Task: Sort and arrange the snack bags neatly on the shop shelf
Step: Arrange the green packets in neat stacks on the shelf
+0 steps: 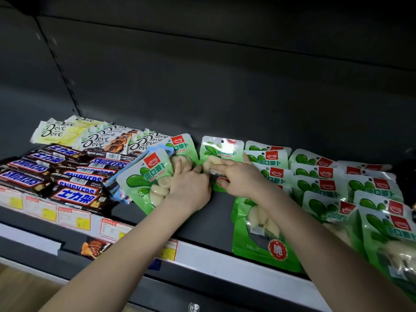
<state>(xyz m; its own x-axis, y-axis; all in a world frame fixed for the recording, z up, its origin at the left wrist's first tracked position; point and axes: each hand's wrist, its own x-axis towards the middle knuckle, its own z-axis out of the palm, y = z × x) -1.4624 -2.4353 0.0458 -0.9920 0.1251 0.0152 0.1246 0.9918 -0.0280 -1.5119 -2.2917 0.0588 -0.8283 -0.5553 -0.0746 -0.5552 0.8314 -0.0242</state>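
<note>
Green radish snack bags lie on a dark shop shelf (pixel 216 212). My left hand (pixel 189 183) grips the right edge of a slanted green bag (pixel 144 179) that lies on top of another green bag (pixel 182 145). My right hand (pixel 238 176) pinches the lower part of a middle green bag (pixel 221 149), fingers on top and thumb below. The two hands almost touch. Overlapping rows of the same green bags (pixel 315 174) fill the shelf to the right, and one bag (pixel 258 235) lies near the front edge under my right forearm.
Snickers bars (pixel 67 176) are stacked at the left front, with Dove chocolate bars (pixel 90 138) behind them. Blue packets (pixel 117 188) stick out from under the slanted bag. Price labels (pixel 74 217) line the shelf edge. A dark back panel (pixel 225 86) rises behind.
</note>
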